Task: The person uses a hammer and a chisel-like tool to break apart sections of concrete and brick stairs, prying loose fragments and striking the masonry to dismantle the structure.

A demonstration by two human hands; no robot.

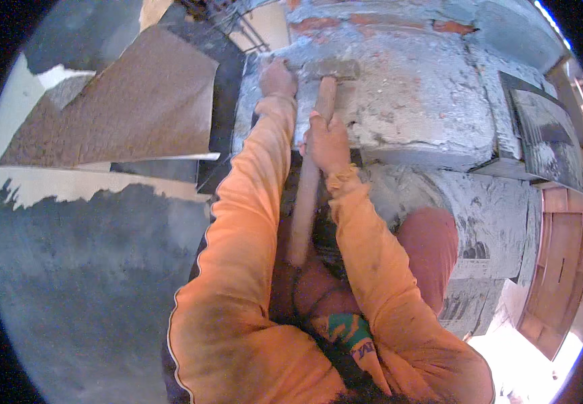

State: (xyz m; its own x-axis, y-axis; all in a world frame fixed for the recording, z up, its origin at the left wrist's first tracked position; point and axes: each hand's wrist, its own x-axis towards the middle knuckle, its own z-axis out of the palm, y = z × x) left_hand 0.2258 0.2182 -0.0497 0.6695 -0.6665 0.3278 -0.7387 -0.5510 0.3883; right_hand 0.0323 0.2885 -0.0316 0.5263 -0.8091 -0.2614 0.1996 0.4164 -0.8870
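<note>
Overhead, two hands, right hand [328, 141] gripping one hammer [318, 114], left hand [276, 79] on mortar ledge [412, 101]

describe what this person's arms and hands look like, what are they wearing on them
Both arms are covered by long orange sleeves, the left sleeve and the right sleeve, dusty and smudged grey in places. A thin pale piping runs along the left sleeve's outer seam. The left hand and right hand are bare, without gloves.

place: building site | signs: mortared brick wall [399, 40], stone slabs [136, 101], raw cement floor [82, 283]
</note>
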